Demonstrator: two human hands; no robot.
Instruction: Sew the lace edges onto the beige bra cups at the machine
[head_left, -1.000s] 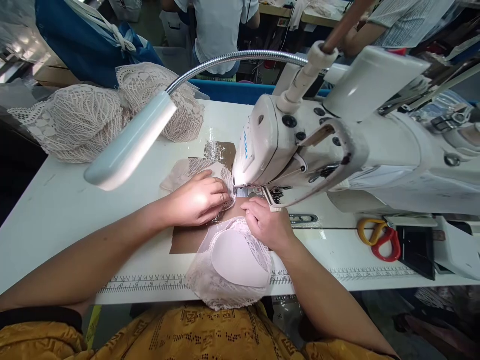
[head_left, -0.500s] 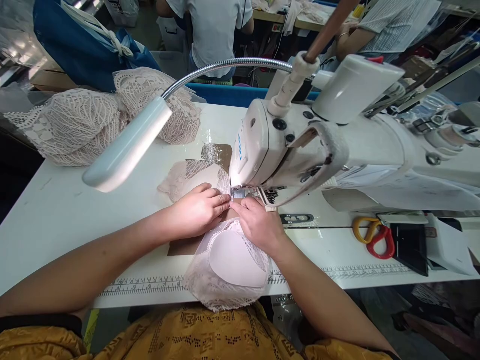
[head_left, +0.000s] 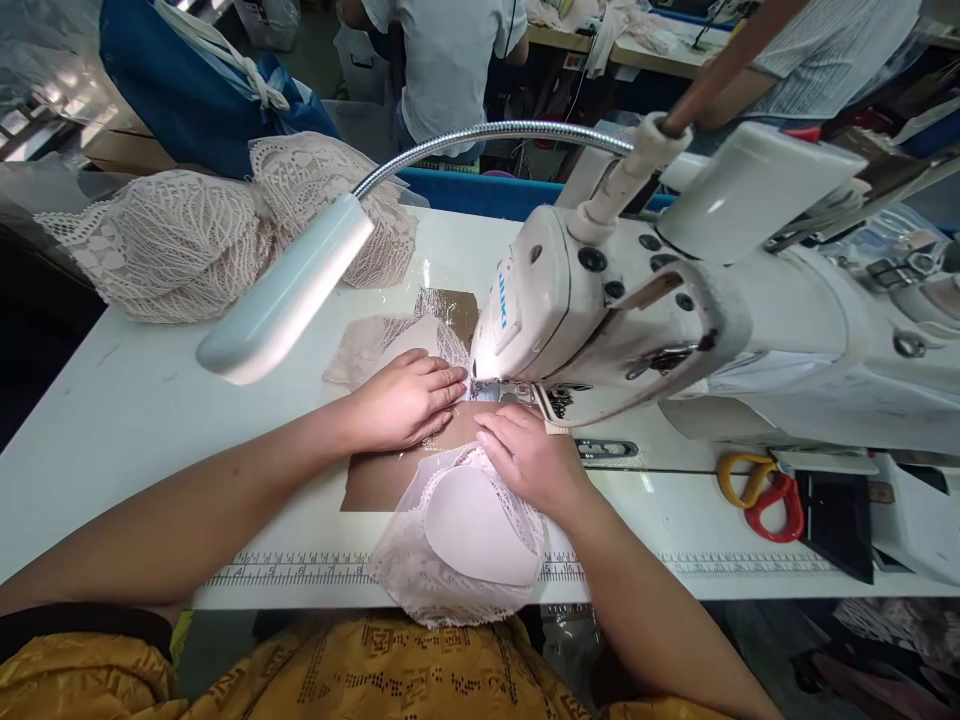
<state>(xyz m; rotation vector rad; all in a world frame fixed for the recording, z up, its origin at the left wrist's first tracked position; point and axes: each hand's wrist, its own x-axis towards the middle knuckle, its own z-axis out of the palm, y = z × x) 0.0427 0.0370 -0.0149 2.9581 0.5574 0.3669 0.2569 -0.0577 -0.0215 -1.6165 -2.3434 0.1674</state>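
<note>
Left hand flat, fingers together, pressing lace piece just left of sewing machine head. Right hand flat on lace cup edge, just before it. Judged: seam feeding; next advance needs even two-handed guidance.

White industrial sewing machine: blue lettering on its head. In front of the machine: pale pink lace bra cup, veined openwork pattern, plain white foam lining. It lies on a brown rectangular patch of the white laminate table. Left of the machine: heap of cream lace pieces, same veined pattern. Right of the machine: scissors with yellow and red handles.
</note>
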